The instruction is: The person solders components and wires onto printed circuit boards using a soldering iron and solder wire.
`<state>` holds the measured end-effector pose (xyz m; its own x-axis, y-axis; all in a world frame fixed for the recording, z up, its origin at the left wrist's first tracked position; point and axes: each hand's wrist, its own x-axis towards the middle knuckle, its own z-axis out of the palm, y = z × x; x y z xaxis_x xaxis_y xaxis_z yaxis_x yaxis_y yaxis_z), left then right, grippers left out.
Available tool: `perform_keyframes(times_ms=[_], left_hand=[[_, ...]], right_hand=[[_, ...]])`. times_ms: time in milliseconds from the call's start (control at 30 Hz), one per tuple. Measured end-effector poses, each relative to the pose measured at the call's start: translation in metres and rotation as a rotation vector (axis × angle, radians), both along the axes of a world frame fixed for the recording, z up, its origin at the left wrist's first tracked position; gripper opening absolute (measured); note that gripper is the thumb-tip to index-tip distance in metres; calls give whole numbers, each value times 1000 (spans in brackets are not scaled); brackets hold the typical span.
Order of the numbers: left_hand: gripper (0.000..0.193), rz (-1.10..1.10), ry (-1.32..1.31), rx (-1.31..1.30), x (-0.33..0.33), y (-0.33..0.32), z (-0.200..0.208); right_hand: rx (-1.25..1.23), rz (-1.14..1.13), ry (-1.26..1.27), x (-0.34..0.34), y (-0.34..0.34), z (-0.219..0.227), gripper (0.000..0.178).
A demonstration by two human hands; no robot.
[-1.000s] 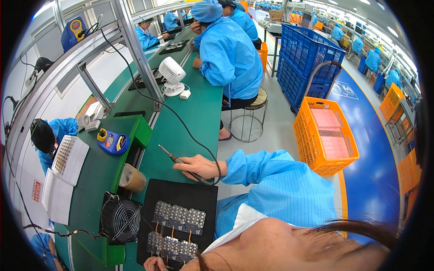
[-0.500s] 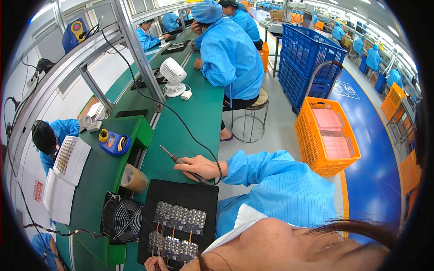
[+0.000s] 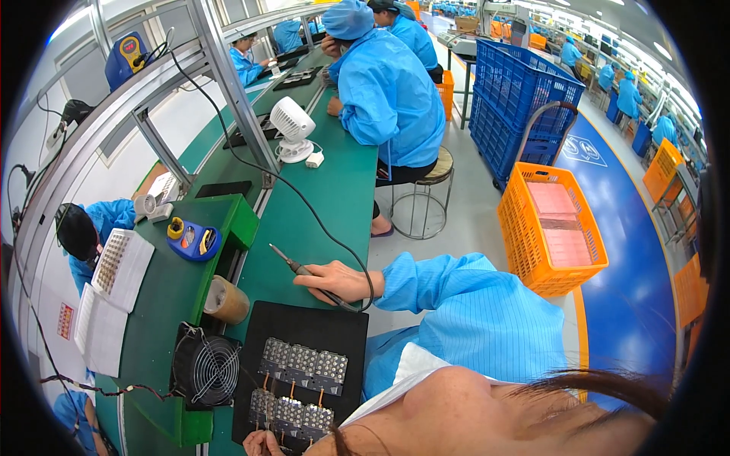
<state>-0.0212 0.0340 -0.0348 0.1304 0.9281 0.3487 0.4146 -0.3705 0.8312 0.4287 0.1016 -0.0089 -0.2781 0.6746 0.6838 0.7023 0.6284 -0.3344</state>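
My right hand [image 3: 338, 282] is closed around the handle of a soldering iron [image 3: 298, 267], whose bare tip points to the upper left over the green bench [image 3: 300, 205]. Its black cord loops behind the hand. Below it, on a black mat [image 3: 274, 315], lie two rows of dark circuit boards [image 3: 304, 363] with many round silver pads. Orange-brown strips join the rows. My left hand [image 3: 262, 443] is at the lower edge, beside the nearer boards [image 3: 293, 414]. Its fingers are pinched together. What they hold, if anything, is too small to make out.
A black fan with a wire guard [image 3: 211, 370] and a tan round container [image 3: 226, 300] stand left of the mat. A blue soldering-tip holder [image 3: 193, 239] sits on the green shelf. Beyond are a white fan [image 3: 292, 125] and a seated co-worker [image 3: 391, 99]. An orange crate [image 3: 532, 258] stands right.
Both hands, the soldering iron and the boards stay in the same place. The whole view has shifted very slightly.
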Motion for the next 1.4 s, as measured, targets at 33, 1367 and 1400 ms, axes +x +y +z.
perform_keyframes(times_ms=[33, 1367, 1400], left_hand=[[12, -268, 323, 572, -20, 27, -7], [11, -586, 828, 1404, -34, 57, 6], [11, -584, 835, 1398, -35, 52, 6]], right_hand=[[1, 4, 1, -1, 1, 1, 49], [-1, 45, 34, 5, 2, -5, 56], [-6, 64, 53, 5, 2, -5, 56]])
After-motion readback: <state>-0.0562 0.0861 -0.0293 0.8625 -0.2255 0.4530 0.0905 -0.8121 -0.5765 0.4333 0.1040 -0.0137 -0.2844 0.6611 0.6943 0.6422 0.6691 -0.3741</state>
